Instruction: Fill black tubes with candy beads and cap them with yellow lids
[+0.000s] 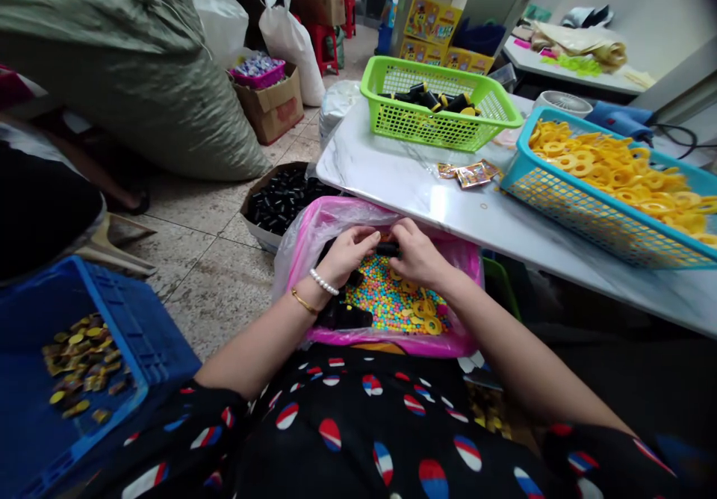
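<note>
My left hand (348,254) and my right hand (417,254) meet above a pink plastic-lined tray (464,260), both fingers closed on a small black cylinder (388,249). The tray holds a heap of multicoloured candy beads (386,297) and several yellow ring candies (424,315). More black cylinders (339,316) lie at the tray's near left, under my left wrist. A pearl bracelet and a thin gold bangle sit on my left wrist.
A cardboard box of black cylinders (283,200) stands left of the tray. On the marble table (392,178) are a green basket of black cylinders (440,103), a blue basket of yellow rings (605,185) and small sachets (467,174). A blue crate (72,364) sits at lower left.
</note>
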{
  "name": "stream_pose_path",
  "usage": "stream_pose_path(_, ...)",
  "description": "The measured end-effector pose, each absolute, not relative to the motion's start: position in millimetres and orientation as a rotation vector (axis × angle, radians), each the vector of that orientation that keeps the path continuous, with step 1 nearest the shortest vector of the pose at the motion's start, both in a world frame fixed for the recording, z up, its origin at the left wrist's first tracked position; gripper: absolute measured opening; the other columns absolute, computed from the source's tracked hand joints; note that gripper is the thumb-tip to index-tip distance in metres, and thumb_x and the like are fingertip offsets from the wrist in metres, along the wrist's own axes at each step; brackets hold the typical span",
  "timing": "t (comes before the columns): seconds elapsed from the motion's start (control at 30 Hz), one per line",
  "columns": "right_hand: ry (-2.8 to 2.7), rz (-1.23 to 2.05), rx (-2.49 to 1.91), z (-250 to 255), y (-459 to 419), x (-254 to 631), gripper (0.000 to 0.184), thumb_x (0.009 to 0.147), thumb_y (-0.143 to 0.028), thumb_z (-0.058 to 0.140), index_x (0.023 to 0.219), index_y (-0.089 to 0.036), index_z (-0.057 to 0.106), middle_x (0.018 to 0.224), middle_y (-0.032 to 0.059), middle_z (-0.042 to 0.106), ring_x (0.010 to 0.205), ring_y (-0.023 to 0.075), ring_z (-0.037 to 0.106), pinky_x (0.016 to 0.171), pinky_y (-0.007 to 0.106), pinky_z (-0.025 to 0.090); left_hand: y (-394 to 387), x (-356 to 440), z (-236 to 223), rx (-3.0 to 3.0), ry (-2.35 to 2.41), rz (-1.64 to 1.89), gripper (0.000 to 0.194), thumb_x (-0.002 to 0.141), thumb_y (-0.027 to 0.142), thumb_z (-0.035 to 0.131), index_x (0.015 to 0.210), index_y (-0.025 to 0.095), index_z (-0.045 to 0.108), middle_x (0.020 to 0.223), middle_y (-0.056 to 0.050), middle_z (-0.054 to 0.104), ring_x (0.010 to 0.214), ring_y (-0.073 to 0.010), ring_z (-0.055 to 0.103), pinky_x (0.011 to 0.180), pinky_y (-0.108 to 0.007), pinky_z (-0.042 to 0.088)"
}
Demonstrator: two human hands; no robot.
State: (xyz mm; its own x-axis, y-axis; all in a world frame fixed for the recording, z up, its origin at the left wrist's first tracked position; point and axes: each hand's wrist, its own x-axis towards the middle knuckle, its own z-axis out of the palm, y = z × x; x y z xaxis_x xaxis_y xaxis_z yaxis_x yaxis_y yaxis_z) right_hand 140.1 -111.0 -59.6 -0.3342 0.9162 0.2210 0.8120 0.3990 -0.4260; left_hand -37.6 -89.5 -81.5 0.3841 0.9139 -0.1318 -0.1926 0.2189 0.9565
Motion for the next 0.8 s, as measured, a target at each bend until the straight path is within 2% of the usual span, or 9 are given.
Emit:
stream_pose_path(0.13, -2.239, 0.420, -1.469, -49, -124, 134, 0.028, 0.067, -0.008, 0.055, 0.094, -0.016, 0.058, 0.090, 0.0070, 0.061, 0.083, 0.0199, 0.059, 0.076, 0.031, 0.048, -95, -39, -78, 1.276, 0.883, 0.837, 0.021, 0.070, 0.014, 0.073, 0.091, 0.015, 0.071, 0.092, -0.005, 0.071, 0.084, -0.0148, 0.063, 0.080, -0.026, 0.050)
stream_pose_path(0.2, -2.103, 0.591, -1.452, -46, -133, 135, 0.027, 0.074, -0.014, 0.059, 0.100, -0.017, 0.061, 0.091, 0.0052, 0.065, 0.080, 0.0177, 0.061, 0.074, 0.029, 0.049, -97, -41, -76, 1.348, 0.902, 0.809, 0.015, 0.073, 0.017, 0.070, 0.088, 0.016, 0.073, 0.087, -0.004, 0.072, 0.080, -0.0154, 0.064, 0.077, -0.026, 0.050)
stream_pose_path(0.3, -1.681, 0.913, -1.408, -47, -139, 142, 0.041, 0.077, -0.029, 0.067, 0.116, -0.020, 0.059, 0.093, 0.0037, 0.067, 0.077, 0.0156, 0.062, 0.069, 0.028, 0.051, -98, -43, -74, 1.413, 0.934, 0.768, 0.012, 0.077, 0.022, 0.066, 0.084, 0.017, 0.074, 0.079, -0.003, 0.073, 0.072, -0.0157, 0.063, 0.071, -0.027, 0.051)
stream_pose_path(0.4, -1.552, 1.041, -1.331, -51, -134, 149, 0.041, 0.076, -0.033, 0.070, 0.112, -0.019, 0.059, 0.093, 0.0041, 0.067, 0.080, 0.0165, 0.064, 0.075, 0.032, 0.053, -97, -42, -76, 1.455, 0.958, 0.736, 0.012, 0.073, 0.017, 0.067, 0.083, 0.017, 0.074, 0.079, -0.003, 0.073, 0.077, -0.0175, 0.064, 0.077, -0.030, 0.052)
stream_pose_path(0.47, -1.755, 0.937, -1.293, -55, -128, 151, 0.029, 0.079, -0.028, 0.067, 0.106, -0.019, 0.061, 0.098, 0.0053, 0.066, 0.089, 0.0185, 0.063, 0.084, 0.035, 0.051, -94, -40, -77, 1.425, 0.970, 0.806, 0.022, 0.075, 0.012, 0.061, 0.093, 0.017, 0.072, 0.089, -0.003, 0.073, 0.084, -0.0174, 0.066, 0.083, -0.032, 0.052)
stream_pose_path(0.53, -2.087, 0.673, -1.248, -60, -123, 147, 0.023, 0.083, -0.020, 0.059, 0.106, -0.019, 0.063, 0.106, 0.0081, 0.063, 0.099, 0.0209, 0.059, 0.090, 0.037, 0.048, -90, -39, -77, 1.309, 0.988, 0.964, 0.032, 0.076, 0.007, 0.051, 0.103, 0.015, 0.066, 0.100, -0.006, 0.071, 0.091, -0.0163, 0.066, 0.084, -0.030, 0.053)
stream_pose_path(0.63, -2.610, 0.329, -1.125, -72, -122, 135, 0.022, 0.090, -0.014, 0.048, 0.102, -0.017, 0.065, 0.104, 0.0117, 0.062, 0.098, 0.0230, 0.054, 0.086, 0.037, 0.047, -86, -40, -73, 1.101, 0.987, 1.095, 0.030, 0.076, 0.005, 0.049, 0.103, 0.012, 0.061, 0.100, -0.009, 0.069, 0.093, -0.0152, 0.066, 0.080, -0.027, 0.054)
stream_pose_path(0.73, -2.866, 0.318, -1.020, -82, -129, 124, 0.022, 0.092, -0.013, 0.045, 0.093, -0.016, 0.068, 0.089, 0.0111, 0.063, 0.089, 0.0226, 0.052, 0.079, 0.036, 0.048, -87, -41, -68, 1.064, 0.985, 1.025, 0.022, 0.079, 0.009, 0.053, 0.099, 0.013, 0.061, 0.096, -0.007, 0.069, 0.091, -0.0143, 0.066, 0.079, -0.026, 0.054)
stream_pose_path(0.8, -2.791, 0.494, -0.969, -84, -135, 124, 0.022, 0.088, -0.010, 0.049, 0.100, -0.017, 0.067, 0.092, 0.0100, 0.065, 0.092, 0.0217, 0.054, 0.083, 0.036, 0.048, -89, -41, -65, 1.101, 0.987, 0.985, 0.018, 0.081, 0.012, 0.055, 0.097, 0.013, 0.062, 0.095, -0.006, 0.070, 0.092, -0.0146, 0.066, 0.080, -0.027, 0.054)
